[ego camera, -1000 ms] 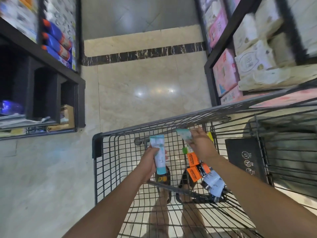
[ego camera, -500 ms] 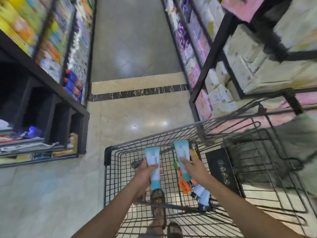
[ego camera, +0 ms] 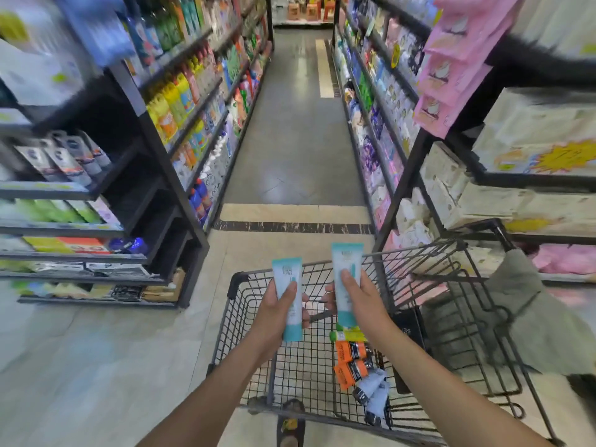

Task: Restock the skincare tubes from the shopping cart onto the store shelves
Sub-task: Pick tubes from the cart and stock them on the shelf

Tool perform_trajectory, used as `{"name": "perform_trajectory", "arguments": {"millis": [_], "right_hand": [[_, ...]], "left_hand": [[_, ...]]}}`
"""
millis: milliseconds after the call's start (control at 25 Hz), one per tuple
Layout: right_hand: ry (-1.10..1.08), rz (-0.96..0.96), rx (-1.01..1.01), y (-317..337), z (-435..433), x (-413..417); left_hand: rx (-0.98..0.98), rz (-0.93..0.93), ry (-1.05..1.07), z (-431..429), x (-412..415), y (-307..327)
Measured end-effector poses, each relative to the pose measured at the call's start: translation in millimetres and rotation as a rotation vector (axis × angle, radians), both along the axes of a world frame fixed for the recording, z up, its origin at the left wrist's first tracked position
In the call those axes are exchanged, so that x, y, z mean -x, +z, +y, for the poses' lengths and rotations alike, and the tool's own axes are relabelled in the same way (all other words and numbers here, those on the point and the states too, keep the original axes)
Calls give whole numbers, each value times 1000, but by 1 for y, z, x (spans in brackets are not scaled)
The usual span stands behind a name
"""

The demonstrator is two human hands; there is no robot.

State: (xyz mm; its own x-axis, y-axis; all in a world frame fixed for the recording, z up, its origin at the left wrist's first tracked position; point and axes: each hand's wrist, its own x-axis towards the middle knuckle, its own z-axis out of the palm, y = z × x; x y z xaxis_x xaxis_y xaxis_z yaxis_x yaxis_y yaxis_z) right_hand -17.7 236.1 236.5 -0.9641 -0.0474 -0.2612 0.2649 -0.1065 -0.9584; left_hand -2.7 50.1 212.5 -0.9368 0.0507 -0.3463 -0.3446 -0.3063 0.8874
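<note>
— Held what, on the left?
— Clasped in the left hand [ego camera: 277,306]: the left-hand tube [ego camera: 288,279], teal and white. Thumb laid across the front, fingers curled round the back. Kept upright, flat wide end up, above the front left part of the shopping cart [ego camera: 240,312].
— And on the right?
— Gripped the same way by the right hand [ego camera: 361,301]: the right-hand tube [ego camera: 346,269], same colours, thumb on the front, fingers wrapped behind. Raised slightly higher, above the middle of the cart, near the first but not touching it.
— Down inside the cart?
— Lay along the cart floor toward its right side: a green-and-yellow tube [ego camera: 348,334] right under the right-hand tube, then orange tubes [ego camera: 350,361], then pale blue tubes [ego camera: 374,388] with dark caps nearest the cart's near edge.
— Around the cart?
— Stood left of the cart: dark left shelves [ego camera: 96,190] stocked with tubes and boxes, blurred, labels unreadable. Stood right of the cart: right shelves [ego camera: 419,175] with pale and pink packs. Hung on wire framing just right of the cart: a grey cloth [ego camera: 522,311]. Showed below the cart's near edge: a sandalled foot [ego camera: 290,421].
</note>
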Motion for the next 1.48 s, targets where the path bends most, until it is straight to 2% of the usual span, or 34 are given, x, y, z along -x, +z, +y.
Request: {"name": "perform_trajectory", "arguments": {"millis": [320, 600, 960, 1120, 1480], "right_hand": [[148, 225, 25, 78, -77, -30], [403, 285, 80, 114, -211, -59], [641, 322, 158, 133, -434, -133], [705, 303, 168, 127, -521, -166], [849, 291, 174, 122, -658, -184]], "left_hand": [[104, 210, 220, -63, -54, 76], [141, 267, 504, -188, -121, 112], [260, 296, 748, -383, -227, 131], [239, 284, 827, -458, -268, 132], [266, 285, 949, -573, -303, 133]]}}
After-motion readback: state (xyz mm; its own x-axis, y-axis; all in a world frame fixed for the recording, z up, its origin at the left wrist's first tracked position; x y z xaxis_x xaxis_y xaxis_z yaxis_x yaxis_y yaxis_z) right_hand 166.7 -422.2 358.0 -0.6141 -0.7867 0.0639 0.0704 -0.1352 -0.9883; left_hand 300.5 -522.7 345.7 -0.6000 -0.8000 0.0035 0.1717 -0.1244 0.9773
